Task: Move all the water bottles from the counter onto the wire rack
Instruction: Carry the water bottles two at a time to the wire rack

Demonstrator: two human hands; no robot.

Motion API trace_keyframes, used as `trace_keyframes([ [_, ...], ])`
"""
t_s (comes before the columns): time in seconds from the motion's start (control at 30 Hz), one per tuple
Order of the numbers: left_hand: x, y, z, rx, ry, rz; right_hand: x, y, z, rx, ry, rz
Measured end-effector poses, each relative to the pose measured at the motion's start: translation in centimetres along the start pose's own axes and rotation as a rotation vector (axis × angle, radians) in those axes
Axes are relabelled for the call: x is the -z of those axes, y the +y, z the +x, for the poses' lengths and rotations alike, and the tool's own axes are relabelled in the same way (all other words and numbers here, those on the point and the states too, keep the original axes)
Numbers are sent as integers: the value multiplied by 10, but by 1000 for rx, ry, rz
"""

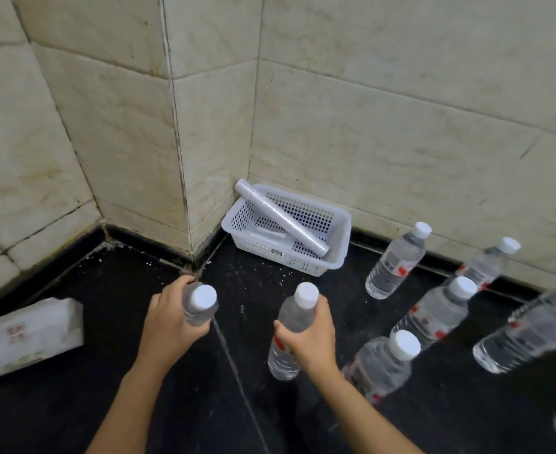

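Water bottle (199,308), clear with a white cap, sits at lower centre of the frame, the left hand (168,326) curled round its upper part. Just to its right, the right hand (309,339) grips a second bottle (291,317) around the middle. Other bottles (396,262) stand apart on the black tabletop (89,404) at lower right. A white basket (337,257) holding a roll (281,217) sits in the tiled corner, and a white packet (27,335) lies at lower left.
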State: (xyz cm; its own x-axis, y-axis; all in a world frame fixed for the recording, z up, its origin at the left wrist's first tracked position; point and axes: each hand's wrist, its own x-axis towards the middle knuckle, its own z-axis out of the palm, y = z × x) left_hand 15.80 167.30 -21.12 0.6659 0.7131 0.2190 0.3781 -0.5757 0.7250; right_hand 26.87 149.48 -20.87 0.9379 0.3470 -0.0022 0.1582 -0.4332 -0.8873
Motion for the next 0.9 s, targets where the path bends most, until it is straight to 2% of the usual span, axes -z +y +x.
trace_keyframes([
  [0.13,5,13,-40,138,-9,-166,23,16,-46,51,-116,-22],
  [0.27,3,38,-85,257,-113,-364,62,29,-83,111,-167,-49],
  [0.37,-10,65,-131,250,-125,-440,107,46,-124,85,-154,-69],
  [0.47,-20,98,-178,209,-149,-504,161,78,-173,24,-54,-62],
  [0.67,-71,167,-269,105,-618,-556,261,144,-273,-164,226,-31],
  [0.77,-109,211,-316,16,-796,-561,307,164,-314,-209,325,-19],
  [0.9,-140,264,-353,-77,-961,-578,363,173,-342,-233,363,-112],
])
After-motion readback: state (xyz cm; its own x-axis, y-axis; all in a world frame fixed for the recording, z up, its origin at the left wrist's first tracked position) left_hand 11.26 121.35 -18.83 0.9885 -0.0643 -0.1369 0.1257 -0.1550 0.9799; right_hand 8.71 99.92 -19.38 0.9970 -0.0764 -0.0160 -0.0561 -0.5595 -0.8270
